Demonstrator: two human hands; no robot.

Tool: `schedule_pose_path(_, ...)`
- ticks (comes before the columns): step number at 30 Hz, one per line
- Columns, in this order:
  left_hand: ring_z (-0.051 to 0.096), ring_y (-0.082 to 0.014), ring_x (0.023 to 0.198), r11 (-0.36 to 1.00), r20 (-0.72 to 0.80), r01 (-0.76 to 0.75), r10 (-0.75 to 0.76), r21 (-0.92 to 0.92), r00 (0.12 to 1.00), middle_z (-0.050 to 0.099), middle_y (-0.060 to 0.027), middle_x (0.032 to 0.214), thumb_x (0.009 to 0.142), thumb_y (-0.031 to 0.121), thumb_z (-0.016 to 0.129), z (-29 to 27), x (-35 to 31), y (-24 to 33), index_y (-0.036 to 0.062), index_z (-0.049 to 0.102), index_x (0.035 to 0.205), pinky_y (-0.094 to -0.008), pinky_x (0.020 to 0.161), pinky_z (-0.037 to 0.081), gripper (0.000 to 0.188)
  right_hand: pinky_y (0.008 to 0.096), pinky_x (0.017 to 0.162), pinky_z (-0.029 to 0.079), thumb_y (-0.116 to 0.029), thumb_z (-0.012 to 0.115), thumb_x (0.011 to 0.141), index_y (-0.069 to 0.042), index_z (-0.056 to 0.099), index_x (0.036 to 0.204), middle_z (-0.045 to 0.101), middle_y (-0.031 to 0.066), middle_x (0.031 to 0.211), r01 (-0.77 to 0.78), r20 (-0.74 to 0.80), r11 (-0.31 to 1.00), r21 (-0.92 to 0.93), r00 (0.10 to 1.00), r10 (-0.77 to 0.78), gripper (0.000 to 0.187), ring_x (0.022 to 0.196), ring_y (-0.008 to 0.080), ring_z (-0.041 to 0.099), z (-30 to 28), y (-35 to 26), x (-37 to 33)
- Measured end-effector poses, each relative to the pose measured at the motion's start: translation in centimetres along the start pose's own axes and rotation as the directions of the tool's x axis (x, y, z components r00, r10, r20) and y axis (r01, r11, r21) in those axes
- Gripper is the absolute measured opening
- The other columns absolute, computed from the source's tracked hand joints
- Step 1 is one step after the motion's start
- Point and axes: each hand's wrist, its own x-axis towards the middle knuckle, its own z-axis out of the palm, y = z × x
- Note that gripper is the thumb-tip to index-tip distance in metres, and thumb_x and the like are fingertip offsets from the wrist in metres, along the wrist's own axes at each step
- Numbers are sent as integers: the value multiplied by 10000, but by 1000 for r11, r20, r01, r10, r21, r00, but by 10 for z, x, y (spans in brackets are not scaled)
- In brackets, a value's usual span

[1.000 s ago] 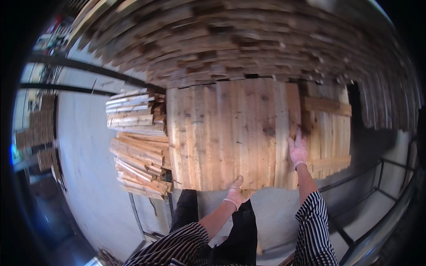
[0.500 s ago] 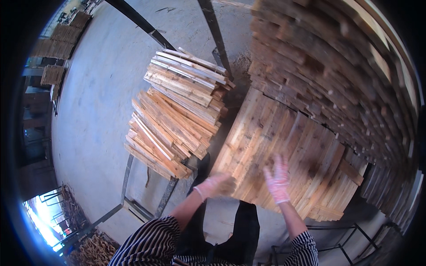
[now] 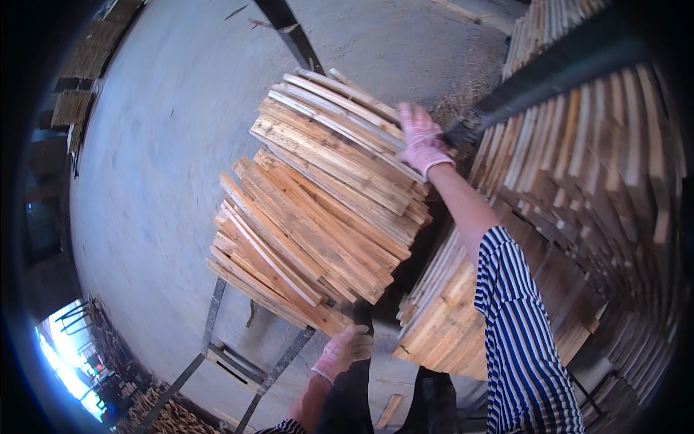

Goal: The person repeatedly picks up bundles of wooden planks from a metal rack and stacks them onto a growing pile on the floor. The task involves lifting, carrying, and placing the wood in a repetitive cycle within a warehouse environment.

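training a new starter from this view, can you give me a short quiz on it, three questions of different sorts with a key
1. Multiple choice: what is the left hand right by?
a) a metal bucket
b) the near end of the wood pile
c) a hammer

2. True or false: the right hand is nearer the top of the picture than the left one.

3. Fill in the missing word: the right sleeve has a ____ pattern.

Key: 1 b; 2 true; 3 striped
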Motion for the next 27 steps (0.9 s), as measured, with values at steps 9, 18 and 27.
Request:
schedule_pose_path(9, 700, -304, 1016, 993, 32, -85, 88, -85, 996, 712, -133, 1126, 970, 517, 634, -12, 3, 31, 73, 552, 1367, -461, 890, 572, 601, 451, 982, 528, -393, 859, 720, -204, 448, 1421, 666, 170, 1298, -202, 462, 976, -86, 860, 219, 834, 1215, 345, 648, -8, 5, 56)
schedule_pose_path(18, 543, -372, 1290, 973, 269, -196, 223, -123, 937, 577, -206, 1377, 900, 664, 614, 39, -28, 71, 46, 399, 1515, -523, 1089, 437, 898, 504, 1018, 515, -403, 847, 723, -18, 490, 1384, 669, 259, 1223, -368, 695, 888, 276, 715, 80, 844, 1198, 321, 650, -145, -108, -49)
schedule_pose_path(27, 644, -360, 1172, 751, 204, -487, 615, -446, 762, 654, -194, 1268, 734, 653, 801, 160, -62, 100, 26, 514, 1432, -522, 1020, 545, 980, 402, 1106, 454, -407, 911, 729, 3, 338, 1553, 616, 207, 1354, -877, 684, -87, 472, 427, -591, 1084, 1245, 273, 608, -150, -54, -394)
